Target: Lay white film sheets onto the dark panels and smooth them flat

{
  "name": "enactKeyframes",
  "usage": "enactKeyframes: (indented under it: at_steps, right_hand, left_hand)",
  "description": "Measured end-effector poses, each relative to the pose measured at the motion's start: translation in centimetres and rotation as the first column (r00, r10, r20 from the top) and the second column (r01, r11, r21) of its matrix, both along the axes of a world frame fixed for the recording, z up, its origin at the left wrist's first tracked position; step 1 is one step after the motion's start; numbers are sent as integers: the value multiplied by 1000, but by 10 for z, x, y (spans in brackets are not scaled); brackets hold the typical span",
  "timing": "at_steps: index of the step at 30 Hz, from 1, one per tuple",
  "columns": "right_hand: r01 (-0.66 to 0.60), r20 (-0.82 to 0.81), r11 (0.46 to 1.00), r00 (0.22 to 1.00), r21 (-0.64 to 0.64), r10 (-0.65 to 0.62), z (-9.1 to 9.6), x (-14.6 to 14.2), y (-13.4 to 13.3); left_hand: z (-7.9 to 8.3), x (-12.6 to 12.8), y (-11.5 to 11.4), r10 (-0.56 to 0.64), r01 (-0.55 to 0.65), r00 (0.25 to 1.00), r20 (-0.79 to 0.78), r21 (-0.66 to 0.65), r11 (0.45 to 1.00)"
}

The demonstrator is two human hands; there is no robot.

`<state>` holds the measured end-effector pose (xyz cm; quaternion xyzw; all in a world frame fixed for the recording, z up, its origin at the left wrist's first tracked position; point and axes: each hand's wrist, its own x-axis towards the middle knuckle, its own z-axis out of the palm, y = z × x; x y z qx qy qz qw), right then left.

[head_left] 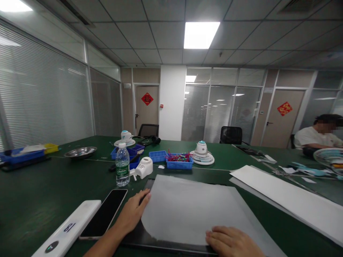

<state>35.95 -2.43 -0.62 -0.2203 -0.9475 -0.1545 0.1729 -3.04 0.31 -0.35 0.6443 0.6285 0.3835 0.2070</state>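
Observation:
A pale grey sheet (193,210) lies over a flat black board (160,243) on the green table, overhanging the board at the right. My left hand (133,210) rests along the left edge of the sheet and board, fingers stretched forward, with nothing visibly gripped. Near the sheet's front edge, my right hand (232,240) lies palm down on its surface with the fingers extended together. Left of my left hand are a black-screened phone (105,213) and a white power bank (70,228) marked 18.
Beyond the board stand a water bottle (122,166), a white fan housing (144,167), a blue tray (179,165) of wires and a fan head (202,154). White sheets (284,198) lie at right. A metal dish (80,152) sits far left; a person (316,134) sits far right.

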Motion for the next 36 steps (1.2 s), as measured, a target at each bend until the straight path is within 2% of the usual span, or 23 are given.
enactKeyframes:
  at_steps: [4, 7, 9, 11, 12, 14, 16, 18, 20, 21, 23, 27, 31, 33, 34, 36]
  right_hand:
    - [-25, 0, 980, 1000, -197, 25, 17, 1, -8]
    - [-53, -45, 949, 998, -311, 41, 19, 16, -6]
    - [20, -69, 945, 997, -327, -45, 14, 39, 8]
    - [229, -114, 928, 956, -293, -272, 5, 76, 33]
    - [379, -157, 886, 890, -266, -428, -1, 99, 48]
    - [636, -221, 743, 710, -208, -669, -16, 154, 77]
    - [823, -214, 535, 497, -190, -841, -32, 212, 98]
    - [908, -147, 292, 258, -300, -955, -46, 260, 110]
    - [875, -56, 248, 248, -416, -967, -54, 289, 113]
    - [859, -41, 257, 267, -444, -963, -56, 295, 113]
    - [845, -57, 320, 329, -429, -943, -53, 293, 109]
    - [825, -62, 441, 450, -355, -891, -35, 260, 96]
    - [860, -49, 443, 446, -251, -894, -12, 222, 82]
    - [861, -56, 476, 474, -179, -879, -2, 198, 75]
    - [844, -64, 514, 510, -151, -857, 1, 184, 72]
    - [764, -84, 637, 632, -106, -771, 5, 149, 63]
  left_hand:
    - [2, -3, 2, -24, 25, 994, 105, -6, 1000]
    - [2, -6, 5, -44, 47, 984, 175, -11, 999]
    - [3, -7, 6, -53, 59, 980, 191, -27, 998]
    - [3, -6, 5, -58, 68, 984, 170, -55, 996]
    - [4, -4, 4, -57, 69, 987, 153, -70, 995]
    - [5, 0, 2, -65, 73, 994, 86, -94, 993]
    - [7, 3, -2, -95, 92, 995, -27, -113, 989]
    - [9, 4, -4, -131, 112, 981, -142, -134, 985]
    - [11, 3, -7, -156, 128, 969, -190, -150, 980]
    - [11, 3, -8, -163, 135, 968, -193, -153, 979]
    - [12, 1, -9, -172, 145, 968, -182, -150, 978]
    - [10, 0, -11, -163, 145, 975, -149, -124, 982]
    - [4, -1, -10, -156, 139, 973, -172, -105, 985]
    - [1, 0, -8, -148, 135, 973, -176, -85, 987]
    - [-1, 0, -7, -145, 134, 974, -175, -74, 988]
    - [-2, 1, -5, -138, 129, 976, -170, -59, 990]
